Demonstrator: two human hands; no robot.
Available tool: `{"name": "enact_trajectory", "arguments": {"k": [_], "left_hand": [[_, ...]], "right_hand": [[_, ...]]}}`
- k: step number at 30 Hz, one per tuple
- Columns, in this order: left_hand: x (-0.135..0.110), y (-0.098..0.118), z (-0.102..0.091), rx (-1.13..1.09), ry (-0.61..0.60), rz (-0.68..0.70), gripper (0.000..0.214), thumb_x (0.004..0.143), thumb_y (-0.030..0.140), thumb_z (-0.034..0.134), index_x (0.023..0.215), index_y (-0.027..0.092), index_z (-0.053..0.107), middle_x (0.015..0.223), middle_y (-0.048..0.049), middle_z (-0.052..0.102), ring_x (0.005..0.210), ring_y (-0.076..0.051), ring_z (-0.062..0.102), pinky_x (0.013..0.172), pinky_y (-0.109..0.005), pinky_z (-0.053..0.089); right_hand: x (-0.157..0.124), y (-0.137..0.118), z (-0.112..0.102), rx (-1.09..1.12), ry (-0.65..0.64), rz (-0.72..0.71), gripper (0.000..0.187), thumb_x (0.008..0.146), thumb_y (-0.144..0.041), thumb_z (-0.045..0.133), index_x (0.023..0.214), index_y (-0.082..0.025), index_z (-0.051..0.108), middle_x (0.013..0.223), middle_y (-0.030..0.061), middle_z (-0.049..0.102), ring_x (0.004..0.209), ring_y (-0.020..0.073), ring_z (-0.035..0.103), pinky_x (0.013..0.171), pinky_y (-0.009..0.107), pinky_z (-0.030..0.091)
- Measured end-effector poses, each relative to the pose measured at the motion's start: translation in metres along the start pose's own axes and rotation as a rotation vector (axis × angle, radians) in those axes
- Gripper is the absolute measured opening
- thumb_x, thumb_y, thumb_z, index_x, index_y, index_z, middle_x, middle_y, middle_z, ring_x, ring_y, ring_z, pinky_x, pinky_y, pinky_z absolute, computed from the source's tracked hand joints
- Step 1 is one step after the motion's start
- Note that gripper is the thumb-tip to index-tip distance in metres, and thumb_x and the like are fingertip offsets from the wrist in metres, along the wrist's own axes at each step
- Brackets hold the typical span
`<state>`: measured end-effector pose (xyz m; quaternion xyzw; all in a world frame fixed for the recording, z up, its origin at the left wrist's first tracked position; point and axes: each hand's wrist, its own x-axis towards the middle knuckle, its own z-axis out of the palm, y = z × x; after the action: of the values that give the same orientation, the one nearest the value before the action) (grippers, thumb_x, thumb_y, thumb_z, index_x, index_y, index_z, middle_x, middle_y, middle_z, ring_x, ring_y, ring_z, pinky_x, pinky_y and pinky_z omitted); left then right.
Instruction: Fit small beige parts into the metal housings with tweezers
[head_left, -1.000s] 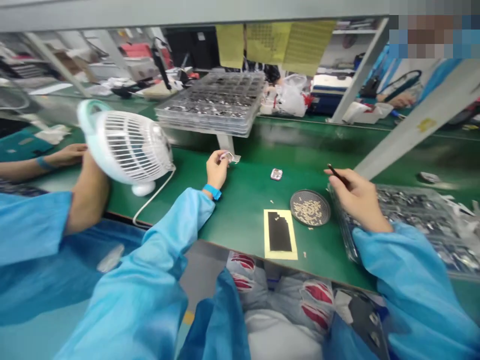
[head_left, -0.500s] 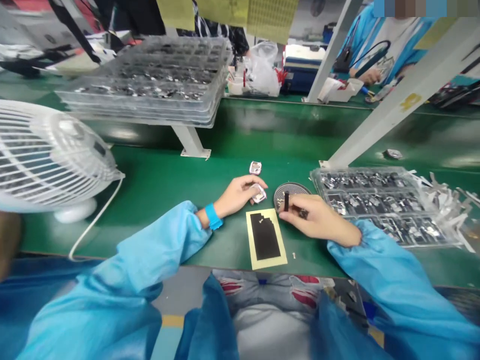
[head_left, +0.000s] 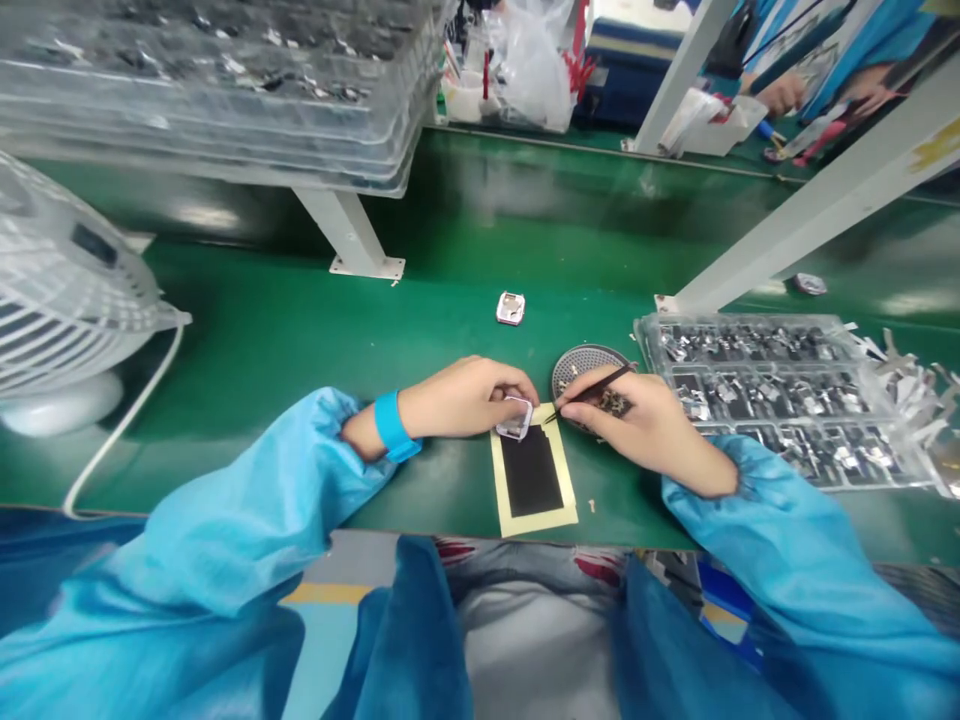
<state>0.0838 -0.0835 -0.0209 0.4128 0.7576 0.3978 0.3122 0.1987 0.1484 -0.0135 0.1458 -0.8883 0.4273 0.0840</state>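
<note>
My left hand (head_left: 480, 398) is closed on a small square metal-rimmed case (head_left: 515, 420), which looks like a watch housing. It is held over the top of a yellow sheet (head_left: 536, 523) bearing black film pieces (head_left: 532, 475). In my right hand (head_left: 637, 415) is a pair of dark tweezers (head_left: 600, 384), gripped like a pen. Their tips point down-left at the sheet's upper edge, close to the case. Beside that hand lies a round grey perforated dish (head_left: 589, 358) with tiny parts, partly hidden by the fingers. A second similar case (head_left: 511, 308) rests on the green bench further back.
On the right sits a clear tray (head_left: 765, 370) of small parts, with white strips (head_left: 900, 375) beside it. A white fan (head_left: 67, 290) stands left. Stacked trays (head_left: 225, 120) rest on a raised shelf with metal posts (head_left: 349, 230). Across the bench, a co-worker's hands (head_left: 784, 92) are visible.
My left hand has brought the case down over the top of the yellow sheet. The tweezers in my right hand have swung from upright to slanting, tips at the sheet. The camera view has moved closer.
</note>
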Motion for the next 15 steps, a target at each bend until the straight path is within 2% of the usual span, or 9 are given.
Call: {"name": "enact_trajectory", "arguments": {"k": [4,15], "left_hand": [[-0.0024,-0.0001,0.0073,0.16,0.057,0.05,0.022,0.091,0.027,0.06,0.104,0.024,0.078,0.08,-0.0002,0.073,0.066,-0.013,0.062,0.06,-0.021,0.042],[-0.0037,0.0005,0.0112,0.17,0.089,0.017,0.024,0.092,0.027,0.059,0.106,0.026,0.078,0.083,0.0003,0.075,0.066,-0.013,0.062,0.061,-0.022,0.042]], "right_hand": [[0.0003,0.0012,0.0001,0.001,-0.005,0.004,0.014,0.094,-0.035,0.072,0.101,-0.023,0.073,0.098,0.0023,0.074,0.09,0.0185,0.07,0.083,0.031,0.058],[0.0005,0.0002,0.0018,0.033,-0.002,-0.003,0.012,0.095,-0.034,0.072,0.099,-0.022,0.072,0.094,0.0014,0.073,0.083,0.0163,0.069,0.078,0.029,0.057]]}}
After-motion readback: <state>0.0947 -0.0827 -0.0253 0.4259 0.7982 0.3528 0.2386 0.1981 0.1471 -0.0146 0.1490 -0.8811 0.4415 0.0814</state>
